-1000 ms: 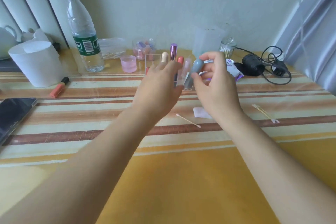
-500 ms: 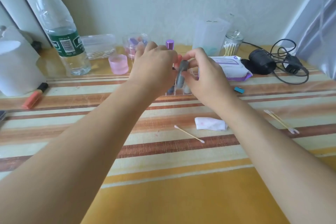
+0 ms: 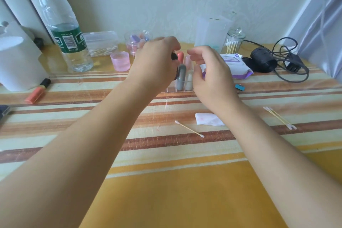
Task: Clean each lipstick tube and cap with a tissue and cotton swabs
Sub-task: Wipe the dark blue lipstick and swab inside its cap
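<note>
The grey lipstick tube (image 3: 181, 77) is standing upright in the front row of the clear rack (image 3: 170, 89), long axis vertical, so we're judging that any lift is going straight up & out of its slot. A cream tube (image 3: 189, 79) is sitting just beside it on the right, and a coral tube (image 3: 180, 56) is standing in the row behind.

The left grip (image 3: 157, 65) is lying over the rack's left part, hard by the grey tube's left side, w/ fingers curling down over a dark tube (image 3: 174, 56). We can't tell if it's clamping that one or only steadying the rack. The right grip (image 3: 211, 74) is hovering just right of the cream tube, fingers loosely bent, holding nothing.

So the grey tube is sitting btwn the two grips. We're reckoning the right one, being free, is better placed to pinch its top.

Room-wise, neighbour tubes are crowding it sideways & the wipes pack (image 3: 235, 65) is lying behind the right grip. The worktop (image 3: 166, 190) toward us is giving space, w/ the tissue (image 3: 209, 119) & a cotton swab (image 3: 189, 129) lying near, by the right forearm.
</note>
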